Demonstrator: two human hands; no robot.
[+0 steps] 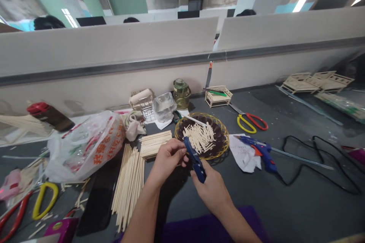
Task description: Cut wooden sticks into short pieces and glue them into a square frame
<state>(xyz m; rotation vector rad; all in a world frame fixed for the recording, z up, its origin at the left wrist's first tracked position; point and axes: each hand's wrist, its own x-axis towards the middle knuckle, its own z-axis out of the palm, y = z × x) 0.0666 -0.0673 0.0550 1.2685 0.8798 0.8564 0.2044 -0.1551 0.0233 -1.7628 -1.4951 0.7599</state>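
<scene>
My right hand (212, 188) grips a blue-handled cutter (194, 158), its tip pointing up toward my left hand. My left hand (168, 156) is closed in a pinch just left of the cutter's tip; what it pinches is too small to make out. Both hands hover over the dark table (285, 205), just in front of a round yellow wicker basket (225, 133) holding several short cut wooden sticks (201, 137). A bundle of long wooden sticks (129, 182) and a stack of flat stick panels (154, 143) lie left of my left hand.
A blue glue gun (261, 151) with a black cord (313, 171) lies to the right, beyond it yellow-and-red scissors (251, 121). A plastic bag (85, 144), small stick-built furniture (218, 96), a green jar (181, 93) and a partition wall (114, 64) stand behind.
</scene>
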